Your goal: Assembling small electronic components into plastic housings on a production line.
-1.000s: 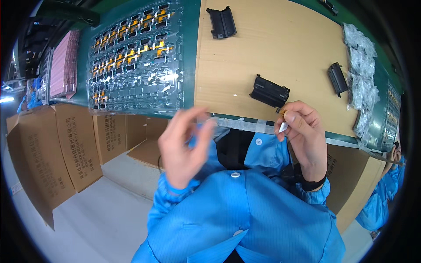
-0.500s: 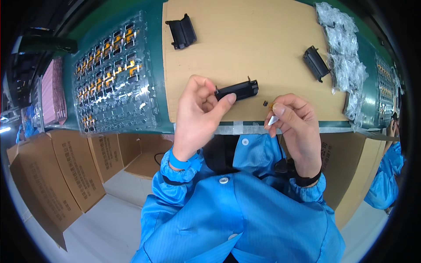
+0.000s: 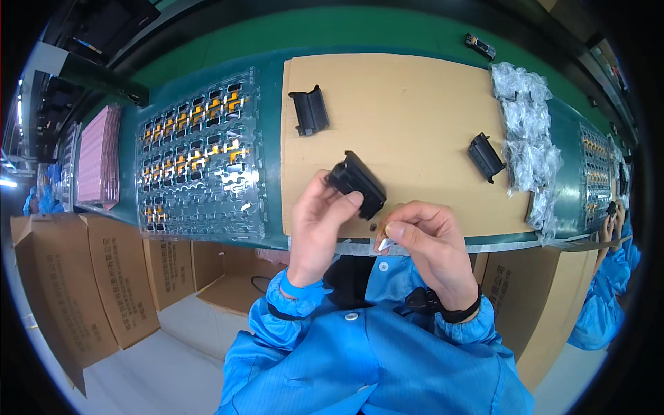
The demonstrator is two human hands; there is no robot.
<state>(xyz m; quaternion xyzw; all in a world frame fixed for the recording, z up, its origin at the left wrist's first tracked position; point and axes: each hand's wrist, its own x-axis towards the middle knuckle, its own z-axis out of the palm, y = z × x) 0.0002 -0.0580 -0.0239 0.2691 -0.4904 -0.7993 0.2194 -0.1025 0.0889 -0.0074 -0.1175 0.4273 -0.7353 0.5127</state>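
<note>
A black plastic housing (image 3: 361, 181) is tilted up in my left hand (image 3: 319, 220), with the thumb pressed on its lower side. Close to its lower end, my right hand (image 3: 430, 243) pinches a small flex cable with a white tab (image 3: 385, 243). The cable's small dark end sticks out towards the housing; the two look apart, and fingers cover much of the cable. Two similar black housings lie on the cardboard sheet (image 3: 401, 97): one housing (image 3: 310, 111) at the far left, the other housing (image 3: 486, 158) at the right.
To the left, a clear plastic tray (image 3: 200, 194) holds several orange-and-black flex parts. Bagged parts (image 3: 529, 135) line the sheet's right edge. Open cardboard boxes (image 3: 104, 277) stand below the table edge. At far right a co-worker's blue sleeve (image 3: 598, 311) shows.
The housing in my left hand has turned from nearly level to steeply tilted. My right hand has moved left with the flex cable, nearer the housing. The view has shifted, showing more of the table's far side.
</note>
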